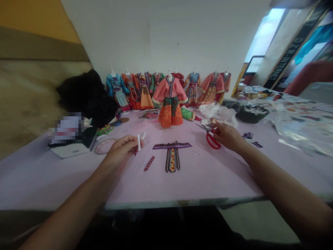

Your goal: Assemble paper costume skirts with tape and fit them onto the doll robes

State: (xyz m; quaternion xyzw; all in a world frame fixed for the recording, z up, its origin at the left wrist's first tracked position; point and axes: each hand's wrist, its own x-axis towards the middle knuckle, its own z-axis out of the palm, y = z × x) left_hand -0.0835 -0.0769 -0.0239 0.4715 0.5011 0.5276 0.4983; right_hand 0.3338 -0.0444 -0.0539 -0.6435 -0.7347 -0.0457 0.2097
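My left hand (pixel 126 144) is closed in a pinch above the table. Between its fingers is a short white strip (pixel 139 142), with a bit of dark red trim (pixel 135 150) showing just below. To the right, my right hand (pixel 225 136) has its fingers on the handle of the red-handled scissors (pixel 213 141), whose blades point away to the left. Between the hands lies a purple trim band (pixel 159 146) with hanging patterned strips (pixel 172 160), forming a T shape. A separate dark red trim piece (pixel 149 163) lies left of it.
A miniature coral-and-orange dress on a stand (pixel 170 100) faces me, with several more dressed stands behind. Plastic bags (pixel 210 110), a dark bowl (pixel 252 113) and purple scraps (pixel 257 144) lie right. A white box (pixel 70 149) and black cloth (pixel 83 92) are left.
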